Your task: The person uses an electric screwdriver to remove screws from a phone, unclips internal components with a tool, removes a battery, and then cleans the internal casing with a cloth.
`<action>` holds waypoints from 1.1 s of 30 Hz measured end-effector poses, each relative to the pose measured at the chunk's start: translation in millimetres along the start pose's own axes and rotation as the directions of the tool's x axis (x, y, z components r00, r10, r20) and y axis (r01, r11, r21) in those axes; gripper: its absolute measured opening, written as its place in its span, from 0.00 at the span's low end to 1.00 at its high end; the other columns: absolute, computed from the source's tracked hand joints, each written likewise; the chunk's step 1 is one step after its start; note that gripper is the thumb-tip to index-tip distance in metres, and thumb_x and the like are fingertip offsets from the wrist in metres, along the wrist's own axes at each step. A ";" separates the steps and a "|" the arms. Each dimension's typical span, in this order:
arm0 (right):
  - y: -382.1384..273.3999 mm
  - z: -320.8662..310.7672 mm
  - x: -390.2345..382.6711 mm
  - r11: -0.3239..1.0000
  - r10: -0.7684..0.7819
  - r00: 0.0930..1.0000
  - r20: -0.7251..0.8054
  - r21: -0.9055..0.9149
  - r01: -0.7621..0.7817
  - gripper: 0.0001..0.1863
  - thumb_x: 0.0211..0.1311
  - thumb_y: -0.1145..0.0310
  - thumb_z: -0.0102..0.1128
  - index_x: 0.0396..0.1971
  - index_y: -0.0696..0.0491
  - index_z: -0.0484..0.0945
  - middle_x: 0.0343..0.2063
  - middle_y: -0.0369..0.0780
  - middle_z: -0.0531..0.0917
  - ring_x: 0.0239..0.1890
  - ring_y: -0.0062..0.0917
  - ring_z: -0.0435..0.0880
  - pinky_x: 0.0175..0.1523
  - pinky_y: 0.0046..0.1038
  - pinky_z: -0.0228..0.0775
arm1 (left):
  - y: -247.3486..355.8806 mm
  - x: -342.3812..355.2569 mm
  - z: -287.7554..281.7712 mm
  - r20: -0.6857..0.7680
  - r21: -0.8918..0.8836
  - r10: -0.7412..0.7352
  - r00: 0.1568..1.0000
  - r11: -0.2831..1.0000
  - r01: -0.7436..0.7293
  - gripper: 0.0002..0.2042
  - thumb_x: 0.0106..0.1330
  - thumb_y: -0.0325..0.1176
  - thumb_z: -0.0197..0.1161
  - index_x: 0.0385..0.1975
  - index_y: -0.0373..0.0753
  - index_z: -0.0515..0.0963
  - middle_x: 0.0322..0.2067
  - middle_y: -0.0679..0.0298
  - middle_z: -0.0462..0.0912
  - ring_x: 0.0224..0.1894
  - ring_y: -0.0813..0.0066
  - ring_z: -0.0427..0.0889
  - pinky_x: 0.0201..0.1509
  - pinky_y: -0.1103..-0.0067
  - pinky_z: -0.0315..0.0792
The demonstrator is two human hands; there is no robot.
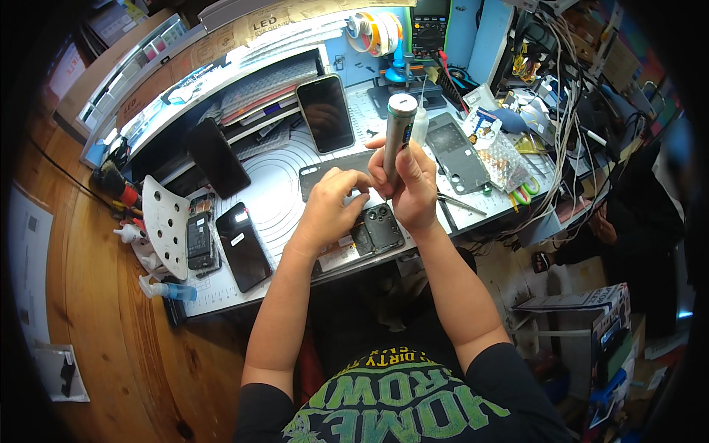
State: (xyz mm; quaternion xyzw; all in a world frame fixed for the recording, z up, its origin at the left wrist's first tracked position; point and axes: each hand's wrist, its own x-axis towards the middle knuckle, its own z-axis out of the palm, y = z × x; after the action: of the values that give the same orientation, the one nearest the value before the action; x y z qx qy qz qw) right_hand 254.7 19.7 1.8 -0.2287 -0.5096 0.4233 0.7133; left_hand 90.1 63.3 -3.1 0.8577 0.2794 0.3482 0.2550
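My right hand (pixel 415 188) is closed round a thick grey cylindrical electric screwdriver (pixel 399 129), held nearly upright with its white-capped end up. Its lower tip, partly hidden by my fingers, points down just above an opened phone body (pixel 382 227) with a camera cluster at its top corner. To the left of the tip, my left hand (pixel 332 207) hovers over the phone's left side, with thumb and fingertips brought together in a pinch. Whatever is between them is too small to make out. Behind my left hand lies a dark flat phone panel (pixel 314 177).
Dark phones stand against the shelf (pixel 325 114) and lie on the mat's left (pixel 242 247). Beside them are a white perforated holder (pixel 164 225) and a blue spray bottle (pixel 177 290). Rightward are tweezers (pixel 461 204), a dark phone frame (pixel 458 155) and tangled cables (pixel 569 74). Another person (pixel 628 214) is at far right.
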 end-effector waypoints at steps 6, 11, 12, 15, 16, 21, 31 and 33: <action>0.3 1.9 0.3 0.995 0.009 1.000 -0.027 0.095 -0.006 0.29 0.78 0.45 0.51 0.52 0.61 0.77 0.23 0.32 0.73 0.21 0.11 0.65 0.25 0.17 0.54 | -6.5 0.4 8.3 0.053 0.031 0.034 0.998 0.999 -0.036 0.09 0.55 0.24 0.72 0.35 0.37 0.82 0.32 0.61 0.83 0.37 0.61 0.79 0.42 0.68 0.74; -0.6 -2.0 0.3 0.997 0.026 1.000 0.000 0.067 -0.026 0.35 0.76 0.42 0.51 0.53 0.66 0.73 0.24 0.36 0.73 0.21 0.15 0.66 0.25 0.20 0.58 | -0.6 1.1 11.5 0.106 0.015 -0.011 0.994 1.000 0.009 0.07 0.56 0.25 0.70 0.33 0.37 0.81 0.32 0.60 0.82 0.41 0.57 0.79 0.47 0.66 0.74; -2.2 -1.0 0.2 0.997 0.036 0.999 -0.001 0.073 -0.036 0.34 0.77 0.42 0.51 0.53 0.65 0.73 0.24 0.36 0.73 0.21 0.14 0.66 0.25 0.19 0.58 | -0.1 1.3 12.0 0.109 0.011 -0.006 0.994 1.000 0.005 0.07 0.56 0.25 0.70 0.34 0.38 0.81 0.32 0.59 0.82 0.41 0.57 0.79 0.47 0.65 0.74; -0.7 2.6 1.0 0.993 -0.006 1.000 -0.006 0.116 0.007 0.26 0.79 0.49 0.51 0.52 0.60 0.78 0.23 0.31 0.72 0.21 0.10 0.64 0.27 0.16 0.54 | 0.0 1.9 12.5 0.115 0.014 0.001 0.993 1.000 -0.002 0.07 0.58 0.25 0.69 0.35 0.38 0.81 0.34 0.59 0.82 0.42 0.57 0.79 0.48 0.65 0.74; -2.7 5.6 0.4 0.993 0.009 1.000 -0.014 0.117 -0.008 0.26 0.79 0.49 0.50 0.51 0.60 0.78 0.23 0.31 0.71 0.22 0.10 0.64 0.28 0.16 0.53 | -0.4 1.7 12.3 0.114 0.016 0.000 0.994 1.000 -0.002 0.07 0.58 0.25 0.69 0.36 0.38 0.81 0.35 0.59 0.83 0.42 0.57 0.79 0.49 0.65 0.74; -3.1 3.1 0.7 0.993 -0.006 1.000 -0.015 0.121 0.008 0.26 0.79 0.48 0.50 0.51 0.60 0.78 0.23 0.31 0.71 0.22 0.10 0.64 0.28 0.16 0.53 | 0.2 3.1 14.8 0.121 -0.046 0.033 0.992 0.999 -0.027 0.10 0.60 0.25 0.68 0.41 0.39 0.81 0.37 0.60 0.83 0.44 0.56 0.78 0.51 0.65 0.73; 0.5 -1.9 2.6 0.996 -0.012 1.000 0.002 0.089 0.012 0.33 0.78 0.44 0.49 0.53 0.65 0.73 0.25 0.36 0.74 0.22 0.15 0.67 0.26 0.19 0.59 | -7.9 4.4 18.6 0.135 -0.036 0.088 0.987 0.996 -0.084 0.11 0.61 0.24 0.67 0.42 0.38 0.80 0.39 0.59 0.83 0.45 0.54 0.77 0.54 0.64 0.71; -0.3 -1.9 2.2 0.995 -0.006 1.000 -0.004 0.098 0.006 0.33 0.78 0.43 0.49 0.53 0.66 0.72 0.25 0.36 0.74 0.21 0.15 0.67 0.26 0.19 0.59 | -7.1 5.0 18.6 0.135 -0.035 0.091 0.987 0.996 -0.087 0.11 0.61 0.24 0.67 0.42 0.38 0.80 0.38 0.58 0.83 0.45 0.54 0.77 0.54 0.64 0.71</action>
State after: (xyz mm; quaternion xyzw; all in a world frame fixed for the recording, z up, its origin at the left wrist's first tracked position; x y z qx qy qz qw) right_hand 256.8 21.6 2.4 -0.1927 -0.4875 0.4453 0.7259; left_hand 104.7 67.2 -17.0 0.8874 0.2174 0.3037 0.2701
